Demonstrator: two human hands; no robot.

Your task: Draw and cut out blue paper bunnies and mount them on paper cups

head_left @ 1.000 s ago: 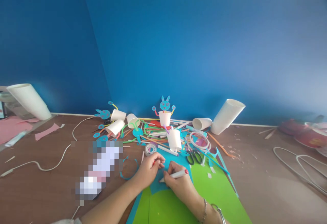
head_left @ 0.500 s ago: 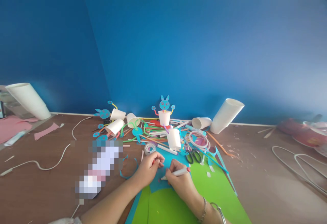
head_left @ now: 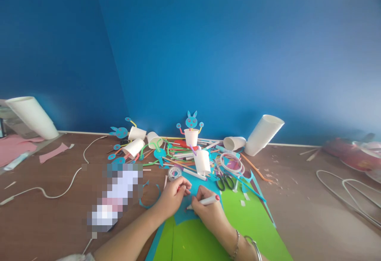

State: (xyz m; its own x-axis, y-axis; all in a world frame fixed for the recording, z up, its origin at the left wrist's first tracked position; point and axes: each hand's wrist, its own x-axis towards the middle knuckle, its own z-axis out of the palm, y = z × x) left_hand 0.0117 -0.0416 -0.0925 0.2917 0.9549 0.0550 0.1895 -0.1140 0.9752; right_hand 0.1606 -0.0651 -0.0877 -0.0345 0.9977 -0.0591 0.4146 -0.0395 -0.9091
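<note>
A white marker with a red end (head_left: 210, 200) is gripped in my right hand (head_left: 208, 209), its tip on or just over a small reddish mark on the blue paper (head_left: 183, 214). My left hand (head_left: 175, 195) rests at the left side of that sheet, fingers curled round a small red marker cap (head_left: 179, 188), mostly hidden. Green paper (head_left: 250, 217) lies under and beside the blue sheet. Ahead of my hands are a tape roll (head_left: 174, 173), a capped marker (head_left: 195, 174) and black-handled scissors (head_left: 225, 182). A paper cup (head_left: 203, 162) with a purple straw stands behind them.
A cup with a blue rabbit head (head_left: 191, 122) stands by the wall. Several cups lie among straws and blue cut-outs. Stacks of paper cups lean at left (head_left: 34, 118) and right (head_left: 264, 135). A blurred-out object (head_left: 116, 197) lies left; cables (head_left: 348, 181) lie on both sides.
The marker tip and my right hand have shifted very slightly over the blue paper. My left hand stays in place.
</note>
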